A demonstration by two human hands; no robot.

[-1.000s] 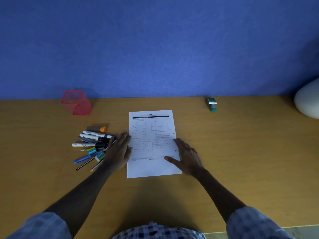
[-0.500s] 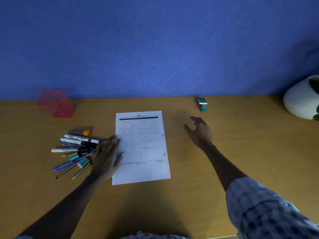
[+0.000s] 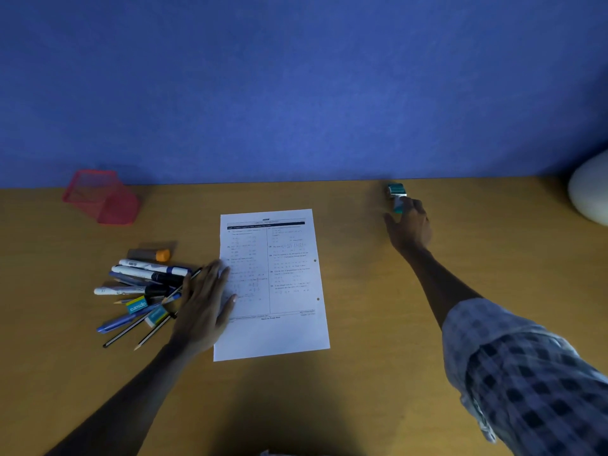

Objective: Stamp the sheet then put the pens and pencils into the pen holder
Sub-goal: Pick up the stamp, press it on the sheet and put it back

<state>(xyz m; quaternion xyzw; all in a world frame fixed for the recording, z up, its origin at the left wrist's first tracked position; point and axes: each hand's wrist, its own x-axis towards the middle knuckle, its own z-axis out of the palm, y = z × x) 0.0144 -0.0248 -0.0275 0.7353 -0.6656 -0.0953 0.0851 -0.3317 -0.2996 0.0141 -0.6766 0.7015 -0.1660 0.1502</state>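
Head view looks down on a wooden desk [image 3: 378, 373] set against a blue wall [image 3: 296, 87]. At the centre lies the printed sheet [image 3: 271, 284], flat, its long axis running away from the person with the header at the far end, the whole page turned slightly so its near end drifts right. The left hand [image 3: 204, 307] rests palm-down with fingers spread and relaxed across the sheet's left edge — grasping nothing, simply flat on paper and desk. Just left of that hand, touching or nearly so, sits the heap of pens and pencils [image 3: 144, 291]; most lie roughly crosswise, left to right, while two pencils at the near side slant with their points toward the near left. An orange-capped marker [image 3: 149, 255] lies at the far edge of the heap. The pink mesh pen holder [image 3: 100, 197] lies tipped on its side at the far left, near the wall. The right hand [image 3: 409, 227] reaches far right to the teal stamp [image 3: 396, 195], fingertips touching it; whether the fingers have closed around it cannot be told. A white rounded object [image 3: 590, 192] sits at the right edge.
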